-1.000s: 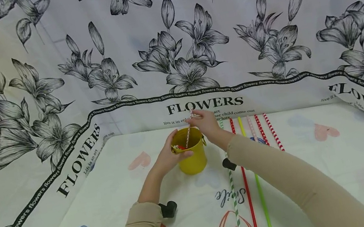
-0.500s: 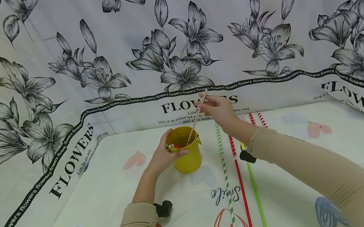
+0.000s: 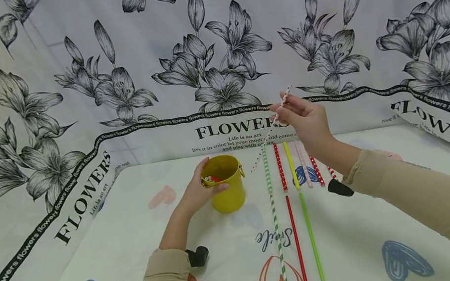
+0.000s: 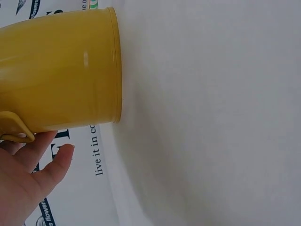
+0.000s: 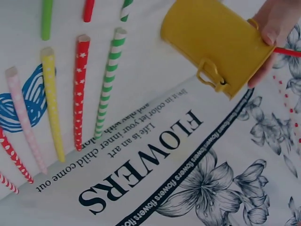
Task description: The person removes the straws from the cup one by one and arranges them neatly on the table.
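Observation:
A yellow bucket [image 3: 228, 197] stands upright on the white tablecloth, with red and white straw ends [image 3: 214, 179] showing inside its left rim. My left hand [image 3: 194, 193] holds the bucket at its left side near the rim, thumb across the front and fingers behind. To the right and higher up, my right hand [image 3: 312, 127] pinches a white paper straw [image 3: 268, 134] with red dots near its upper end. That straw slants down to the left, its lower tip in the air right of the bucket. In the right wrist view the dotted straw [image 5: 291, 110] shows at the right edge.
Several straws lie in a back row: green-striped [image 3: 266, 168], red with stars [image 3: 280, 166], yellow [image 3: 291, 164], pink [image 3: 304, 166] and red-patterned ones near my right wrist. Nearer me lie another green-striped straw [image 3: 277, 236], a red one [image 3: 296, 238] and a green one [image 3: 311, 235]. A flower-printed curtain rises behind.
My right hand has drawn the dotted straw up out of the bucket and carried it to the right. My left hand keeps its hold on the bucket.

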The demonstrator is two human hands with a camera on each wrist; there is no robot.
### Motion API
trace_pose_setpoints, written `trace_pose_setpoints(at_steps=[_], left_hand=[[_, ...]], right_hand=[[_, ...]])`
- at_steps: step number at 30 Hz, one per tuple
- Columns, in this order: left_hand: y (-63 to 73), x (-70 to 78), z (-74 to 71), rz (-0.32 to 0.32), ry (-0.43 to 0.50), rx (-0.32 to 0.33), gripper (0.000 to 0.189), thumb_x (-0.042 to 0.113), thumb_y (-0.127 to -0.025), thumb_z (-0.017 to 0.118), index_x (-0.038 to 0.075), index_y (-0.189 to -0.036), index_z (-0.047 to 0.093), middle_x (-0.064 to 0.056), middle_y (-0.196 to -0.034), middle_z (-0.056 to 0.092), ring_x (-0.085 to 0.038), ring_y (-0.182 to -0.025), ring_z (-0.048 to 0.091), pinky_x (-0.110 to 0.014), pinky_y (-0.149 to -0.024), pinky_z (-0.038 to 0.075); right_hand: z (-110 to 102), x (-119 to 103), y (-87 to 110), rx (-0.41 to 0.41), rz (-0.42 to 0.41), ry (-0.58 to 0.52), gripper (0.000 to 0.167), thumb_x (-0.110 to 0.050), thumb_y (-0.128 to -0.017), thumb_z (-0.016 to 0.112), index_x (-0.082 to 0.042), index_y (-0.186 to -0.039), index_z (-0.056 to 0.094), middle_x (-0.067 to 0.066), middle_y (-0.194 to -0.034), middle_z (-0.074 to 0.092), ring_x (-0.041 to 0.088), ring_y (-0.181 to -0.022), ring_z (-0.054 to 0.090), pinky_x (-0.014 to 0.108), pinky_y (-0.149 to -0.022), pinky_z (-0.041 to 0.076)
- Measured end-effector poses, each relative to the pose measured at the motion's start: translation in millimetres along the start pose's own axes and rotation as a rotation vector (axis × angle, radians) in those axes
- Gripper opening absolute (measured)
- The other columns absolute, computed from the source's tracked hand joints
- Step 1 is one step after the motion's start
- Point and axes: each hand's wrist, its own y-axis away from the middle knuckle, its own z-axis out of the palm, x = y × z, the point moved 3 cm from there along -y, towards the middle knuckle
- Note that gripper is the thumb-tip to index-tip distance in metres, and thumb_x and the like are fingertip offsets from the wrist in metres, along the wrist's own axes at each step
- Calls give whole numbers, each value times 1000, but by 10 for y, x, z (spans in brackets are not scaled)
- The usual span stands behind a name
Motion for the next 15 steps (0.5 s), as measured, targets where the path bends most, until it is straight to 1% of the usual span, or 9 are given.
trace_pose_setpoints(at_steps=[2,3,6,9,12,15], left_hand=[[-6,1,0,1,6,-4,103,45,-78,79,24,-155,14,-9,-156,28,-37,-142,25,-59,-112,22],[-8,3,1,2,8,-6,103,44,-78,79,24,-155,14,-9,-156,28,-37,-142,26,-58,-113,21],[-7,11,3,-2,11,-5,102,43,-79,79,24,-155,14,-9,-156,28,-36,-142,25,-58,-113,21],[6,19,2,-7,6,-3,101,42,-80,79,23,-155,14,-9,-156,28,-37,-142,25,-59,-112,21],[11,22,3,-4,0,-2,100,40,-81,78,22,-156,14,-10,-156,28,-37,-142,25,-59,-113,21],[12,21,6,-2,-5,-3,99,39,-82,78,22,-156,14,-10,-156,29,-37,-142,25,-59,-113,21]], right_hand=[[-80,-23,47,-1,-14,18,53,-6,-91,67,3,-140,48,-6,-91,73,9,-82,68,20,-78,54],[-121,-25,72,-9,-10,46,54,-6,-91,67,2,-141,47,-6,-90,72,9,-81,68,20,-77,54],[-242,-4,158,-43,18,179,56,-8,-92,67,0,-142,44,-10,-88,71,7,-80,67,18,-76,53],[-361,44,244,-87,44,304,54,-9,-92,67,-1,-140,43,-10,-88,70,7,-80,67,18,-77,54],[-480,97,318,-114,56,391,50,-10,-92,67,-1,-138,47,-5,-90,69,8,-81,65,18,-76,54],[-583,151,382,-148,89,449,49,-11,-92,68,-1,-137,51,0,-96,67,9,-83,64,19,-76,54]])
